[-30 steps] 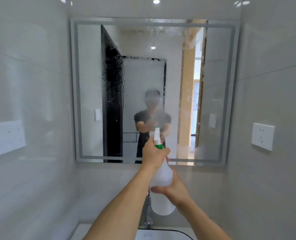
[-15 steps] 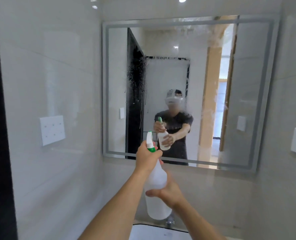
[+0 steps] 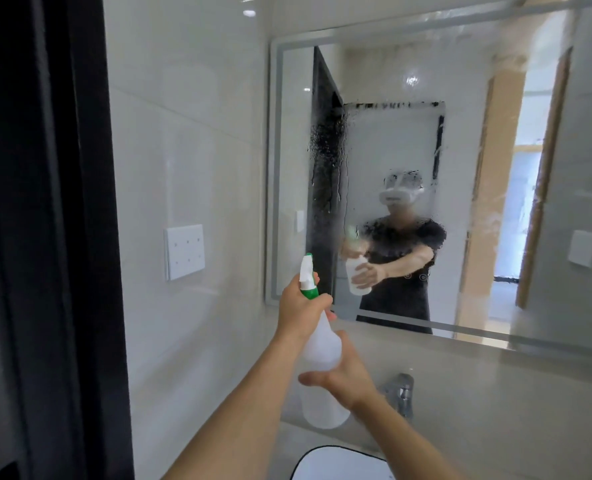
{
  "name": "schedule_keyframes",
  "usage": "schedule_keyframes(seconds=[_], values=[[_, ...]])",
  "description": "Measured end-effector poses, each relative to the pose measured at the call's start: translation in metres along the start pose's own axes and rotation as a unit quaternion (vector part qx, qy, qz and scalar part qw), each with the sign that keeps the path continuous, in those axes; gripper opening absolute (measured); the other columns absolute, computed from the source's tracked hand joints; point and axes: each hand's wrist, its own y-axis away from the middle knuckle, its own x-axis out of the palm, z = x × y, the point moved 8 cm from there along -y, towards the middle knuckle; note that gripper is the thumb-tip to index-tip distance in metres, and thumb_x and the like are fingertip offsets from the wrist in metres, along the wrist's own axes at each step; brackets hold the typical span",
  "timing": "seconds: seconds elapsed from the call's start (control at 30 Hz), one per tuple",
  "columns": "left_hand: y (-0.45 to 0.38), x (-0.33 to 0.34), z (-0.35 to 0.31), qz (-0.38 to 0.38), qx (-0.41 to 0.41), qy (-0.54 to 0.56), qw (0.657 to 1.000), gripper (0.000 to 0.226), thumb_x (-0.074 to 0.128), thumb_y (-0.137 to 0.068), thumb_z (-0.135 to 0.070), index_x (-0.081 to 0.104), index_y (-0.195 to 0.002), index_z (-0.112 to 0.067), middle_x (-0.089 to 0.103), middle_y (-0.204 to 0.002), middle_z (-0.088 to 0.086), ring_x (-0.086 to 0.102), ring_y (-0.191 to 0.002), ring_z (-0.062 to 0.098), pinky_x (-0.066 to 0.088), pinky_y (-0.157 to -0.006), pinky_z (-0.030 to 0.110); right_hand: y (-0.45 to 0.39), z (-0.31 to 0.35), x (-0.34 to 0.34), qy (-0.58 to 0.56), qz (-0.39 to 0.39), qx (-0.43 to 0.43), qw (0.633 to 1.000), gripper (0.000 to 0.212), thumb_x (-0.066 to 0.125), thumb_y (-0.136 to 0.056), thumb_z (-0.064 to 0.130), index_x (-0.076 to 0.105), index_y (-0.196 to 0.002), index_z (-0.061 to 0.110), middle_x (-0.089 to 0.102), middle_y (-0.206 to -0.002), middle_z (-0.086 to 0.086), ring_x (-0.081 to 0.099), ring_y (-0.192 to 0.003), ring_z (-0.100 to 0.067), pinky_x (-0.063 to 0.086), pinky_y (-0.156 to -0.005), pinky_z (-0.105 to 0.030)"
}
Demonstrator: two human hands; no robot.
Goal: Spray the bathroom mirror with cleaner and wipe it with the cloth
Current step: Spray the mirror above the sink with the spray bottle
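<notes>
The person stands at the basin with both arms stretched out toward the mirror (image 3: 426, 168), which hangs on the tiled wall ahead and to the right. A white spray bottle (image 3: 322, 344) with a green collar is held upright between the two hands, just short of the mirror's lower left corner, its nozzle raised toward the glass. The left hand (image 3: 301, 308) is wrapped tight around the bottle's neck right under the spray head, fingers curled round the front where the trigger sits; whether the trigger is squeezed I cannot tell. The right hand (image 3: 344, 375) cups the bottle's body lower down from the right side, thumb lying across the near face and the fingers curled round the far side, so the bottle's rounded base hangs out below that hand. The mirror's middle is already wet: droplets and runs streak down the glass over the dark door reflection, and a misty patch blurs the reflected figure holding the same bottle. Below the hands a chrome faucet (image 3: 403, 393) rises from the counter to the right of the bottle, and the dark-rimmed edge of a white basin (image 3: 339, 464) shows at the bottom. A white switch plate (image 3: 184, 251) sits on the left wall, beside a black door frame (image 3: 45, 237).
</notes>
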Motion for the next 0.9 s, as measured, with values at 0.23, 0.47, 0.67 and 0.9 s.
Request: schedule_keyframes(seconds=[0.23,0.47,0.67,0.9], values=[[-0.011,-0.043,-0.001,-0.060,0.013,0.002,0.998,0.024,0.062,-0.074,-0.002,0.062,-0.098,-0.006,0.062,-0.086,0.008,0.060,-0.051,0.028,0.056,-0.058,0.037,-0.009,0.012,0.033,-0.018,0.029,0.002,0.999,0.068,0.086,-0.057,0.028,0.047,-0.112,0.029,0.062,-0.104,0.007,0.060,-0.094,-0.012,0.047,-0.067,-0.028],[-0.014,-0.074,0.022,-0.092,-0.013,-0.010,0.996,0.024,0.061,-0.066,-0.012,0.059,-0.089,-0.006,0.057,-0.068,0.006,0.062,-0.049,0.029,0.047,-0.053,0.031,-0.013,0.006,0.064,-0.012,0.052,0.015,0.998,0.066,0.087,-0.058,0.026,0.047,-0.110,0.029,0.063,-0.103,0.007,0.060,-0.091,-0.009,0.047,-0.064,-0.024],[-0.015,-0.084,0.054,-0.074,-0.057,0.001,0.996,0.023,0.063,-0.074,-0.009,0.063,-0.097,-0.006,0.062,-0.078,0.007,0.066,-0.052,0.030,0.054,-0.062,0.040,-0.010,-0.015,0.082,-0.016,0.055,0.052,0.997,0.069,0.086,-0.050,0.033,0.048,-0.107,0.030,0.064,-0.105,0.004,0.063,-0.095,-0.016,0.055,-0.074,-0.033],[0.000,-0.070,0.097,-0.051,-0.122,0.012,0.991,0.027,0.071,-0.079,-0.002,0.063,-0.104,-0.006,0.068,-0.097,0.010,0.067,-0.057,0.029,0.054,-0.059,0.034,0.003,-0.048,0.087,-0.016,0.050,0.102,0.993,0.074,0.085,-0.046,0.035,0.046,-0.108,0.030,0.062,-0.107,0.004,0.061,-0.098,-0.017,0.057,-0.083,-0.039]])
